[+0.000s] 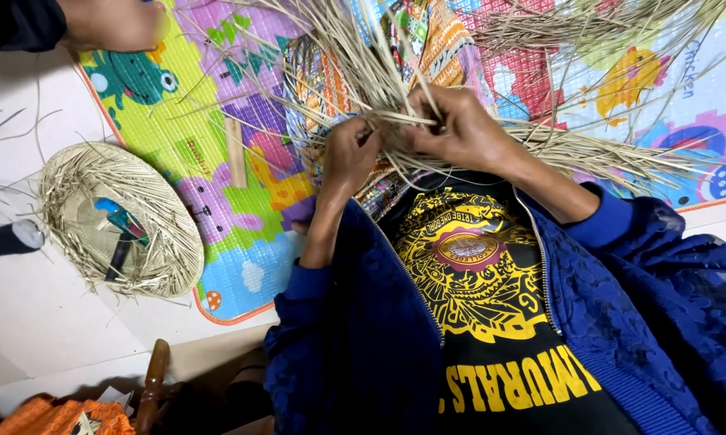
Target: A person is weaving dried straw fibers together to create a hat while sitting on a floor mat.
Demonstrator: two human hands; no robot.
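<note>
Straw-coloured reed strands [395, 113] bunch between both hands, their long axis fanning from 12 toward 3 o'clock. Left hand [348, 157] and right hand [459, 129] pinch them closed, touching. Colourful mat [218, 217] spreads beneath; woven disc [121, 217] lies apart at 9 o'clock.

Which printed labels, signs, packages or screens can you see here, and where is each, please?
No packages, signs or screens.
Play mat: on the floor under the straw, bright cartoon animals with small printed captions.
Shirt print: on the person's chest, yellow round emblem and lettering on black.
</note>
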